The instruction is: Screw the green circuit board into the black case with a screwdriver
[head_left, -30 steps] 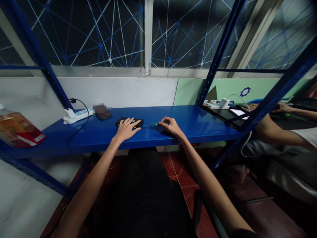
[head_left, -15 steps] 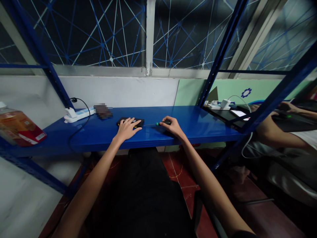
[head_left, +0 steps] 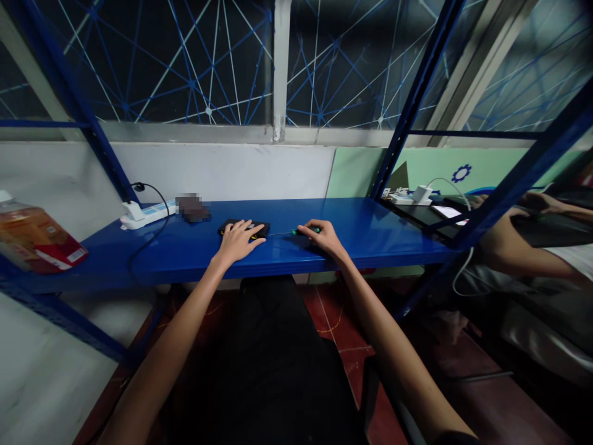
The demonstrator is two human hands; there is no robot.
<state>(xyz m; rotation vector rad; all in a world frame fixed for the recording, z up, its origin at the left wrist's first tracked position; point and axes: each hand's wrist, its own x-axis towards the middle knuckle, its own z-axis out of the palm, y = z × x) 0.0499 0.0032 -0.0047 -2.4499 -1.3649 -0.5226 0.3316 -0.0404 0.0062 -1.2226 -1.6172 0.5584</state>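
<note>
My left hand (head_left: 238,241) lies flat with spread fingers on a small black device with yellow marks (head_left: 244,228) on the blue shelf (head_left: 194,250). My right hand (head_left: 324,237) is closed around the black and green handle of a thin screwdriver (head_left: 296,232). The screwdriver's shaft points left toward the device, its tip close to the device's right edge.
A white power strip (head_left: 146,214) with a black cable and a blurred dark object (head_left: 192,207) lie at the shelf's back left. A boxed bottle (head_left: 37,238) stands far left. Another person's arms (head_left: 519,247) work at a neighbouring bench on the right, behind blue rack posts (head_left: 407,111).
My right hand with the screwdriver has shifted very slightly; my left hand stays on the device. The other person's hands on the right have moved a little.
</note>
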